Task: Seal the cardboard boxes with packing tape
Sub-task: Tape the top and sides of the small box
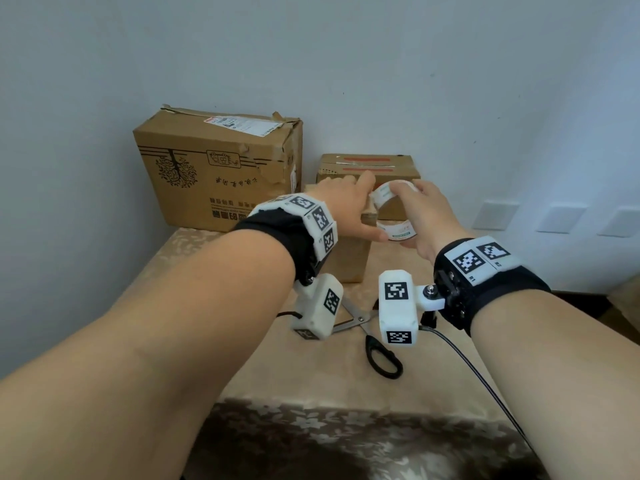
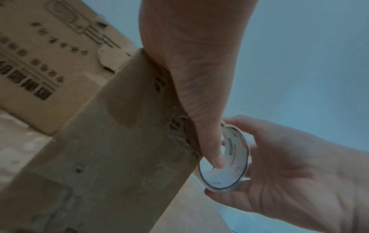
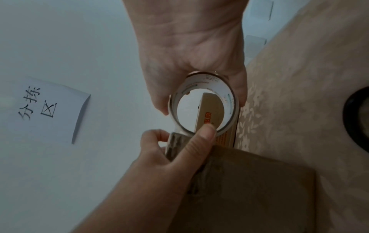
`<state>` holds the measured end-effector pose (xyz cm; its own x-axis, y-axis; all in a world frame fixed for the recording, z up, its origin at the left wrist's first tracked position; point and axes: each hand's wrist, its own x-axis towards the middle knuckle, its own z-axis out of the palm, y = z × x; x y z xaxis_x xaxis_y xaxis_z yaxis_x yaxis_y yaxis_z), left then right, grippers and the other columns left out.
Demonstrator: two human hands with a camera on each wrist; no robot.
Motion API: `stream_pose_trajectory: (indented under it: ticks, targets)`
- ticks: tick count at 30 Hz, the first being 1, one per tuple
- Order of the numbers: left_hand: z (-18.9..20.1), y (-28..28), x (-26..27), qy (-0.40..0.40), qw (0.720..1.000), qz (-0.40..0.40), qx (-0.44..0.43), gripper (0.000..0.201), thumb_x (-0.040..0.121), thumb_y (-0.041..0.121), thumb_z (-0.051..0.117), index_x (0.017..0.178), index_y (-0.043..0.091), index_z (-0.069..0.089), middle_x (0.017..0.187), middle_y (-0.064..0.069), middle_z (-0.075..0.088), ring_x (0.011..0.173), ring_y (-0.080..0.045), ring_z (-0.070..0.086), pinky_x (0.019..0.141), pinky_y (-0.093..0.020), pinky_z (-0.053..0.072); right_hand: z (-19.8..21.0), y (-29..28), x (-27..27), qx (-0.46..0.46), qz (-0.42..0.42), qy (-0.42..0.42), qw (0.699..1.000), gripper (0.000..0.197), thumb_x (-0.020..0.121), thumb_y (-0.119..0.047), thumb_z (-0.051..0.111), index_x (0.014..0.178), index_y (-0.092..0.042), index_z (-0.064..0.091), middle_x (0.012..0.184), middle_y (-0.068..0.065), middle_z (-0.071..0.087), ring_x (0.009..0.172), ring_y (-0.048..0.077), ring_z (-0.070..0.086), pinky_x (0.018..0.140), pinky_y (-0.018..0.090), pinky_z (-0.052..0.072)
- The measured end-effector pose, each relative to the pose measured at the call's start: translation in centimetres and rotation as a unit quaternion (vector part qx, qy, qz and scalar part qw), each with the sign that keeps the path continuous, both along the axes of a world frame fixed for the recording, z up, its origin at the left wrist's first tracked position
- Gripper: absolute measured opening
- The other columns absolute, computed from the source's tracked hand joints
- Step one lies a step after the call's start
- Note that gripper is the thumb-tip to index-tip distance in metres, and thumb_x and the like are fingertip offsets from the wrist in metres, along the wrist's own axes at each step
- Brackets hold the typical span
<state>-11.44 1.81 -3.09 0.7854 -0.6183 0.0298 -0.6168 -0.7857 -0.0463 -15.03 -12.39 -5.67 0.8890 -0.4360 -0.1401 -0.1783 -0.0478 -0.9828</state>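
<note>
A small brown cardboard box (image 1: pixel 349 261) stands on the table in front of me. My left hand (image 1: pixel 349 206) lies on its top right corner, fingers on the top and thumb (image 2: pixel 211 141) down the side edge, pinching the corner. A shiny strip of clear tape (image 3: pixel 175 145) lies under those fingers. Just right of the corner, my right hand (image 1: pixel 424 213) grips a roll of clear packing tape (image 1: pixel 384 195) by its rim, held on edge against the box. The left thumb's tip reaches into the roll's hole (image 2: pixel 235 159).
A large printed cardboard box (image 1: pixel 214 168) stands at the back left against the wall. Behind the small box lies a flat box with red stripes (image 1: pixel 367 164). Black-handled scissors (image 1: pixel 377 348) lie open on the beige floral tablecloth (image 1: pixel 304 382). A paper sign (image 3: pixel 46 107) hangs on the wall.
</note>
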Motion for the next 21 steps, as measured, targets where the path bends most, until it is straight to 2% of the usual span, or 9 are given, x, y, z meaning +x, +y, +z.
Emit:
stream_pose_trajectory:
  ticks: [2, 4, 6, 9, 12, 13, 15, 18, 21]
  targets:
    - [-0.4, 0.1, 0.3, -0.002, 1.000, 0.006, -0.027, 0.094, 0.071, 0.074, 0.059, 0.137, 0.015, 0.027, 0.126, -0.010, 0.050, 0.113, -0.031, 0.053, 0.094, -0.046, 0.045, -0.1, -0.2, -0.2, 0.032, 0.003, 0.004, 0.999, 0.075, 0.074, -0.046, 0.070, 0.138, -0.026, 0.037, 0.122, 0.004, 0.054, 0.104, 0.028, 0.060, 0.077, 0.044, 0.056]
    - [-0.2, 0.6, 0.5, -0.018, 0.999, -0.004, -0.050, 0.103, 0.072, 0.073, 0.058, 0.149, 0.020, 0.016, 0.141, -0.012, 0.042, 0.126, -0.031, 0.044, 0.103, -0.049, 0.038, 0.3, -0.3, -0.4, 0.043, 0.004, 0.000, 0.999, 0.072, 0.073, -0.049, 0.072, 0.132, -0.025, 0.039, 0.116, 0.004, 0.056, 0.103, 0.027, 0.060, 0.081, 0.045, 0.054]
    - [-0.2, 1.3, 0.4, -0.031, 0.991, -0.014, -0.130, 0.099, 0.074, 0.070, 0.059, 0.150, 0.023, 0.018, 0.142, -0.011, 0.039, 0.129, -0.029, 0.039, 0.107, -0.044, 0.033, 1.8, 0.1, -0.6, 0.040, 0.003, -0.043, 0.998, 0.065, 0.074, -0.050, 0.072, 0.125, -0.027, 0.039, 0.109, 0.001, 0.056, 0.101, 0.024, 0.061, 0.081, 0.046, 0.055]
    - [-1.3, 1.9, 0.6, 0.021, 0.946, -0.007, -0.323, 0.091, 0.077, 0.059, 0.066, 0.147, 0.020, 0.025, 0.140, -0.009, 0.035, 0.132, -0.023, 0.032, 0.111, -0.037, 0.027, 4.5, 0.7, -0.4, 0.003, 0.002, -0.111, 0.994, 0.062, 0.070, -0.055, 0.074, 0.115, -0.030, 0.040, 0.103, -0.007, 0.055, 0.097, 0.019, 0.064, 0.083, 0.047, 0.056]
    - [-3.7, 1.9, 0.2, 0.078, 0.896, 0.008, -0.436, 0.089, 0.075, 0.057, 0.068, 0.144, 0.018, 0.026, 0.138, -0.007, 0.032, 0.132, -0.019, 0.030, 0.113, -0.035, 0.026, 5.3, 1.8, -0.3, -0.144, 0.014, -0.129, 0.981, 0.065, 0.068, -0.058, 0.074, 0.116, -0.028, 0.041, 0.108, -0.008, 0.054, 0.102, 0.017, 0.060, 0.091, 0.041, 0.052]
    - [-4.5, 2.0, 0.2, 0.098, 0.885, 0.022, -0.455, 0.088, 0.076, 0.055, 0.068, 0.144, 0.017, 0.025, 0.138, -0.007, 0.031, 0.131, -0.018, 0.030, 0.113, -0.034, 0.025, 5.1, 2.3, -0.3, -0.191, 0.026, -0.123, 0.974, 0.070, 0.068, -0.060, 0.073, 0.121, -0.027, 0.042, 0.113, -0.004, 0.055, 0.104, 0.017, 0.058, 0.093, 0.038, 0.050]
    - [-5.7, 2.6, 0.7, 0.141, 0.872, 0.051, -0.466, 0.085, 0.079, 0.051, 0.069, 0.144, 0.018, 0.024, 0.141, -0.005, 0.030, 0.132, -0.015, 0.030, 0.113, -0.033, 0.024, 4.6, 3.4, -0.3, -0.240, 0.052, -0.116, 0.962, 0.077, 0.071, -0.062, 0.071, 0.130, -0.025, 0.040, 0.121, 0.001, 0.053, 0.105, 0.017, 0.054, 0.088, 0.029, 0.045]
    - [-6.2, 4.6, 2.1, 0.191, 0.859, 0.078, -0.468, 0.086, 0.068, 0.064, 0.073, 0.137, 0.030, 0.034, 0.139, -0.004, 0.041, 0.132, -0.018, 0.039, 0.110, -0.046, 0.035, 4.1, 6.0, 0.0, -0.271, 0.086, -0.112, 0.952, 0.077, 0.072, -0.060, 0.072, 0.131, -0.026, 0.038, 0.121, 0.006, 0.042, 0.100, 0.019, 0.050, 0.083, 0.028, 0.043]
    - [-6.6, 6.7, 1.7, 0.221, 0.851, 0.069, -0.472, 0.079, 0.071, 0.042, 0.080, 0.135, 0.021, 0.040, 0.130, -0.004, 0.053, 0.123, -0.014, 0.050, 0.105, -0.040, 0.043, 3.6, 9.0, 0.3, -0.296, 0.127, -0.103, 0.941, 0.075, 0.072, -0.051, 0.075, 0.132, -0.025, 0.037, 0.120, 0.008, 0.035, 0.095, 0.021, 0.045, 0.081, 0.028, 0.039]
